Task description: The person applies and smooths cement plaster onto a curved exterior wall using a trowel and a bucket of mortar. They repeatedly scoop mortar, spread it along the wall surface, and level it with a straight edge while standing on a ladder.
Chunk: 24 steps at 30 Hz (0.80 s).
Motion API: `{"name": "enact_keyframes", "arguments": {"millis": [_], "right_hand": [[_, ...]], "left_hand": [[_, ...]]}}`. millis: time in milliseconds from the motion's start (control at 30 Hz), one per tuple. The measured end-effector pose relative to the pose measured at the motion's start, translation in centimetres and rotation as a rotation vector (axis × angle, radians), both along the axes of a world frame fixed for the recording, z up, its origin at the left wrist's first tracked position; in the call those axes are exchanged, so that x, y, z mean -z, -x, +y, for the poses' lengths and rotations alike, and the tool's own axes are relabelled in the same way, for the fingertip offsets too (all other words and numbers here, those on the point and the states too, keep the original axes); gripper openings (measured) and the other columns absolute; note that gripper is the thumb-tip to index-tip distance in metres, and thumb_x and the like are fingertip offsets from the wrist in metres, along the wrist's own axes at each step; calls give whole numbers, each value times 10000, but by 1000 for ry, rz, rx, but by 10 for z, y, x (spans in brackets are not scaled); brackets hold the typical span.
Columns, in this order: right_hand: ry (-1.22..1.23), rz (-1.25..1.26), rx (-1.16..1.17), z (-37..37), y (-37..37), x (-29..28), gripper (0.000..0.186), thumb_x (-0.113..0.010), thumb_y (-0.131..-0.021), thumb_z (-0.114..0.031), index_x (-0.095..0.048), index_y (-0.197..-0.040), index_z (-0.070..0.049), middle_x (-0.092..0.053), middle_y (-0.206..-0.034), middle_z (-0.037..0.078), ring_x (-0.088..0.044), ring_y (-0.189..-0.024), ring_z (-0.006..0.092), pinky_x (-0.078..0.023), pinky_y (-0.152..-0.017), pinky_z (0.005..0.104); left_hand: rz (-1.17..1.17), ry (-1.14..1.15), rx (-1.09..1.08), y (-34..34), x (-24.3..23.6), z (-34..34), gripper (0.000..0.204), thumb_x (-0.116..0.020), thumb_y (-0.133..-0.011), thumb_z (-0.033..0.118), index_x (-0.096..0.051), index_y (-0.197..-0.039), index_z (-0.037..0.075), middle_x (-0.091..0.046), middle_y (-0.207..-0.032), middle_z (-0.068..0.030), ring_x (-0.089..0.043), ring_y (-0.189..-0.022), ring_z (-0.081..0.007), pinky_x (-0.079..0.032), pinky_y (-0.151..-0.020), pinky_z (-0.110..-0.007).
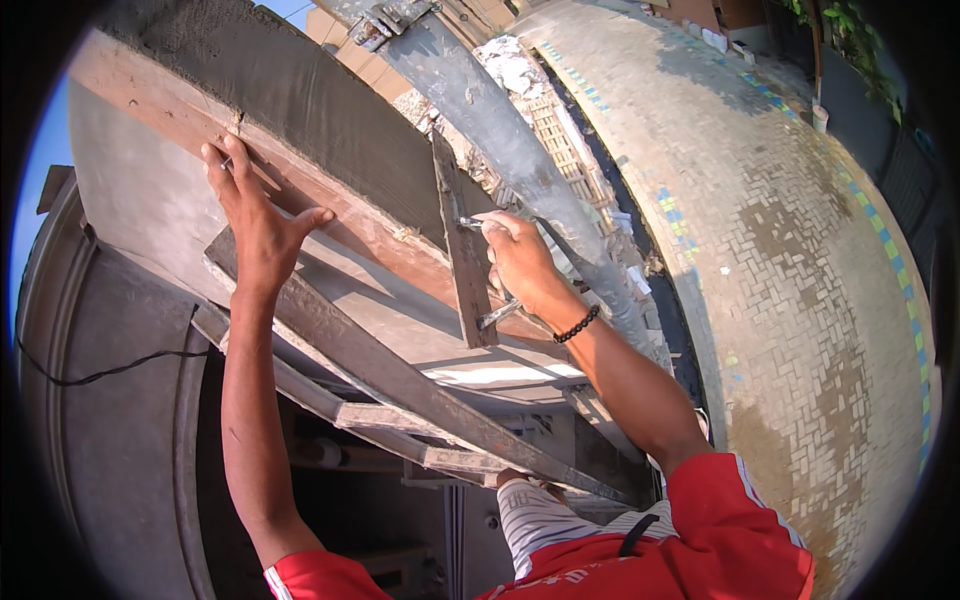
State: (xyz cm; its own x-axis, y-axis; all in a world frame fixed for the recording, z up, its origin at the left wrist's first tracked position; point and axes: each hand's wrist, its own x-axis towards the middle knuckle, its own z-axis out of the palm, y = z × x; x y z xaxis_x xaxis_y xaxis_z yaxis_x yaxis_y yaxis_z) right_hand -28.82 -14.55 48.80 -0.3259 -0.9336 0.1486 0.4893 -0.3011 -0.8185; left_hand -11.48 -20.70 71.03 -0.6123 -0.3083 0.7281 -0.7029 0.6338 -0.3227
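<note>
My left hand is at the upper left, thumb spread away and fingers reaching over a long reddish wooden board along the side of a wet-looking grey concrete beam. A small metal pin shows at its fingertips; whether it is held is unclear. My right hand, with a black bead bracelet on the wrist, is closed around a metal rod. Its ends stick out above and below the fist, by a short wooden batten standing across the beam's end. The grip hides the rod's middle.
Below the beam, a wooden ladder leans under my arms. A grey metal pole slants past on the right. Far down lies a paved lane, with rubble and a pale slatted crate along its edge. A black cable crosses the left wall.
</note>
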Motion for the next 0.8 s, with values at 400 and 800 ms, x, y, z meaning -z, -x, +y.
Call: {"name": "enact_keyframes", "arguments": {"millis": [400,800], "right_hand": [[-99,-155,-23,90,-6,129,402,-450,-1013,-279,-525,-1268,23,-476,-695,9,-454,-441,74,-378,-372,223],[-444,-365,39,20,-16,182,284,-470,-990,-237,-593,-1191,-78,-502,-701,13,-432,-445,100,-374,-401,242]], "left_hand": [[0,-23,-42,-1,2,1,1314,-911,-541,120,-51,-1534,115,42,-1574,-226,-33,-1468,-358,-197,-1194,-443],[-24,3,-61,-3,-2,1,1351,-917,-519,190,-27,-1534,117,70,-1577,-216,-18,-1470,-356,-181,-1197,-454]]}}
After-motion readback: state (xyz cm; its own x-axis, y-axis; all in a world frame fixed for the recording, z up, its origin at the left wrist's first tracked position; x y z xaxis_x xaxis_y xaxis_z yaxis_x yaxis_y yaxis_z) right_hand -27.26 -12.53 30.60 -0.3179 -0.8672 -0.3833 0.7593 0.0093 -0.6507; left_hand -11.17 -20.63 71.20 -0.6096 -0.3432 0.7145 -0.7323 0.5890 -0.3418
